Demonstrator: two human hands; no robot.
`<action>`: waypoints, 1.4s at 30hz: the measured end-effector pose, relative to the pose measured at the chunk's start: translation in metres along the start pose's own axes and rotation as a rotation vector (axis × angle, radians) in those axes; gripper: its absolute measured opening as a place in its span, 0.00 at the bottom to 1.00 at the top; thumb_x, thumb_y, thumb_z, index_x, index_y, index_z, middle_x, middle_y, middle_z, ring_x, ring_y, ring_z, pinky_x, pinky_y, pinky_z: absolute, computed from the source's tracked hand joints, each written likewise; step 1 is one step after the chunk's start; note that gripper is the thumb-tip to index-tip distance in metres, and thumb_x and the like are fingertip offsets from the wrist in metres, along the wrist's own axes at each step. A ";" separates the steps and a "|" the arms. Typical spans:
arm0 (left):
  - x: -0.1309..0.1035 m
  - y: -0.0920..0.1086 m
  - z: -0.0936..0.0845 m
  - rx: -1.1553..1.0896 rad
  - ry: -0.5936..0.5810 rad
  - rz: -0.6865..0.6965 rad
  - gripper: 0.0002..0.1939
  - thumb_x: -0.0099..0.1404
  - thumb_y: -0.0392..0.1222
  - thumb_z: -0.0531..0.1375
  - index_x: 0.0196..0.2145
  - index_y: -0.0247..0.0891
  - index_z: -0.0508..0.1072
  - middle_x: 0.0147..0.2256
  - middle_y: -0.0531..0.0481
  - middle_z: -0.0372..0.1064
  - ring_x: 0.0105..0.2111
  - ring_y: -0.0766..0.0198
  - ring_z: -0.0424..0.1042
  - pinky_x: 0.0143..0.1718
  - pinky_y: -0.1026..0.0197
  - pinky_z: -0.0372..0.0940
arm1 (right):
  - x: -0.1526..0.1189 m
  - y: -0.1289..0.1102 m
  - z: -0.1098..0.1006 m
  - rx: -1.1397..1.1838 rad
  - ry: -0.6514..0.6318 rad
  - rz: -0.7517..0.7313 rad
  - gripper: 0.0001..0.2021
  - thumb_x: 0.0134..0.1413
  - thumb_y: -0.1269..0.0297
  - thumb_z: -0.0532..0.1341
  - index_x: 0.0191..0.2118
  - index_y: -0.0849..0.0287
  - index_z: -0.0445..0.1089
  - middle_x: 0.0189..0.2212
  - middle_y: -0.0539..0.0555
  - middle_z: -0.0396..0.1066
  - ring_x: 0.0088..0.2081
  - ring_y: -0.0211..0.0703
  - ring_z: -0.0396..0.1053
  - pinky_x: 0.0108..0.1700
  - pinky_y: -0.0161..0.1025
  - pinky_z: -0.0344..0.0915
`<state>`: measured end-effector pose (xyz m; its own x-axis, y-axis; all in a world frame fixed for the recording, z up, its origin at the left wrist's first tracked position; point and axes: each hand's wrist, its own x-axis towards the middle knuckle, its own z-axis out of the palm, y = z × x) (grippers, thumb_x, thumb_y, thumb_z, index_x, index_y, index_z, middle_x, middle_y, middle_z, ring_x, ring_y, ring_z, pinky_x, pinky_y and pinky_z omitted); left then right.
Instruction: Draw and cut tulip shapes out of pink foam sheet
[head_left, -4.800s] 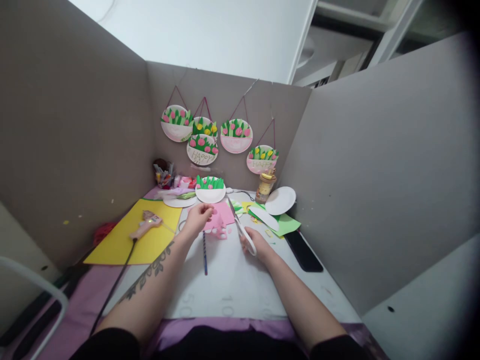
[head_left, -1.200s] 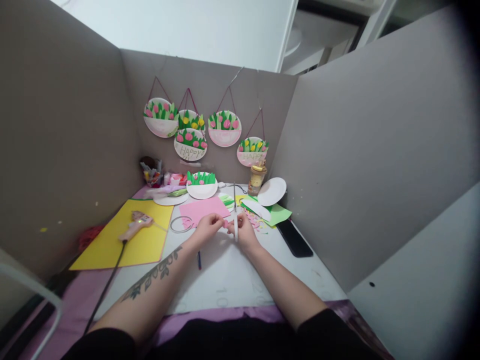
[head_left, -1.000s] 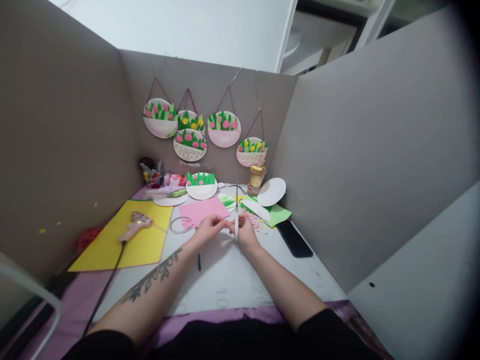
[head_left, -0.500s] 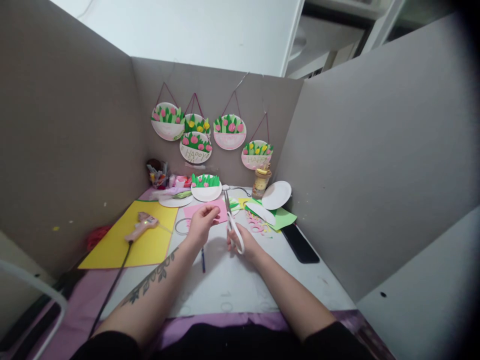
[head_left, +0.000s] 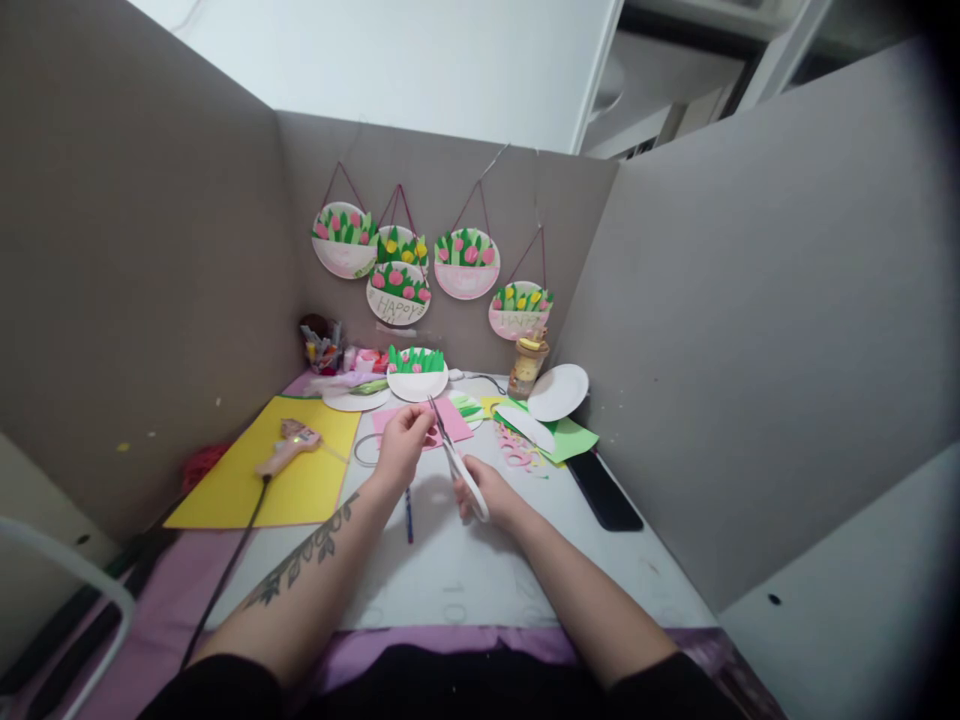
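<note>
My left hand is closed in a pinch over the pink paper sheet; whatever is between its fingertips is too small to make out. White-handled scissors are in my right hand, their blades pointing up and left, close beside the left fingertips. Below the left hand a dark blue pen lies on the table. A paper plate with green paper grass and pink tulips stands just beyond the hands.
On the left, a pink glue gun rests on yellow card, its cable running toward me. A black phone, green paper, paper scraps and a white plate lie right. Decorated plates hang on the grey back panel.
The scissors have swung left, bringing the blade tips from upright to beside my left fingertips. My left hand stays pinched in nearly the same place. The view has shifted slightly.
</note>
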<state>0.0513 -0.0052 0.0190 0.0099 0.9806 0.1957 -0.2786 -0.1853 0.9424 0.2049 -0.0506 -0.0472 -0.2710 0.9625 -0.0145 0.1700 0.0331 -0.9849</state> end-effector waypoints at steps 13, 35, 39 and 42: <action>0.000 -0.001 -0.001 0.070 0.012 0.044 0.10 0.52 0.45 0.60 0.27 0.34 0.67 0.24 0.54 0.63 0.23 0.70 0.62 0.22 0.68 0.62 | -0.002 -0.003 0.001 -0.015 -0.008 -0.020 0.13 0.42 0.58 0.61 0.30 0.57 0.57 0.21 0.45 0.64 0.17 0.33 0.64 0.17 0.29 0.59; -0.002 0.001 -0.002 0.104 0.019 0.056 0.10 0.51 0.45 0.60 0.26 0.35 0.67 0.24 0.54 0.63 0.23 0.69 0.63 0.22 0.67 0.63 | -0.003 -0.003 0.000 -0.042 -0.021 0.001 0.12 0.43 0.59 0.60 0.30 0.57 0.57 0.20 0.44 0.64 0.17 0.33 0.64 0.18 0.30 0.59; -0.001 0.002 -0.002 0.102 0.022 0.051 0.10 0.50 0.44 0.60 0.26 0.35 0.67 0.23 0.54 0.63 0.23 0.69 0.63 0.22 0.68 0.62 | -0.004 -0.004 -0.001 -0.043 -0.014 0.021 0.11 0.43 0.61 0.60 0.29 0.57 0.57 0.19 0.44 0.64 0.17 0.32 0.63 0.18 0.29 0.58; 0.001 0.000 -0.004 0.105 0.017 0.054 0.09 0.50 0.44 0.60 0.25 0.35 0.67 0.23 0.54 0.62 0.23 0.69 0.63 0.21 0.68 0.62 | -0.004 -0.004 -0.001 -0.034 0.003 0.030 0.09 0.42 0.62 0.60 0.29 0.57 0.57 0.19 0.44 0.63 0.17 0.33 0.62 0.18 0.29 0.57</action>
<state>0.0479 -0.0042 0.0182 -0.0187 0.9699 0.2429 -0.1763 -0.2423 0.9540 0.2063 -0.0543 -0.0428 -0.2629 0.9639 -0.0430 0.2100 0.0137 -0.9776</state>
